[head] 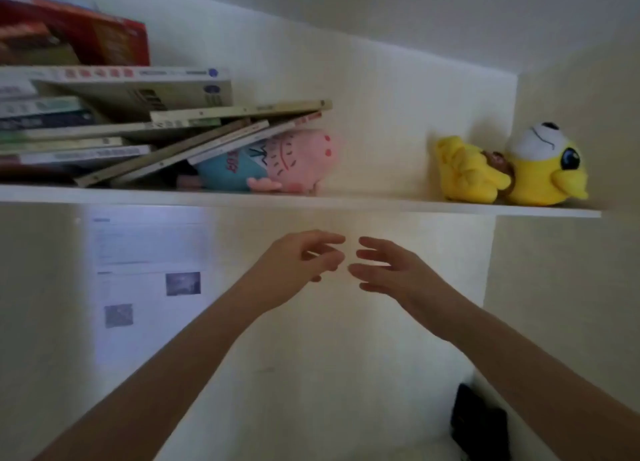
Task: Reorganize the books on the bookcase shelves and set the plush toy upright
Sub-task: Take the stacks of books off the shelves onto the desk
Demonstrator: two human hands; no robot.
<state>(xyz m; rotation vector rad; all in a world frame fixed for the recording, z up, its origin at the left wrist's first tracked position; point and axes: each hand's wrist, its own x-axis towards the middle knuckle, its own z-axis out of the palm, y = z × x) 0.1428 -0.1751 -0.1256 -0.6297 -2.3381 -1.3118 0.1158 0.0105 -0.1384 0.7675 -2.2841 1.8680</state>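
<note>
Holding nothing in left hand (298, 268) or right hand (393, 270), fingers loosely spread, centre frame, below sideways-lying pink fabric plush toy (298, 159).

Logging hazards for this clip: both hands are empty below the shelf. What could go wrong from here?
The slanted books lean on the pink plush toy; pulling the toy out first would likely drop them, perhaps over the shelf edge. The uneven flat stack beside them could slide if one book is tugged. The yellow plush toy lies on its side near the front edge and might be knocked off.
</note>
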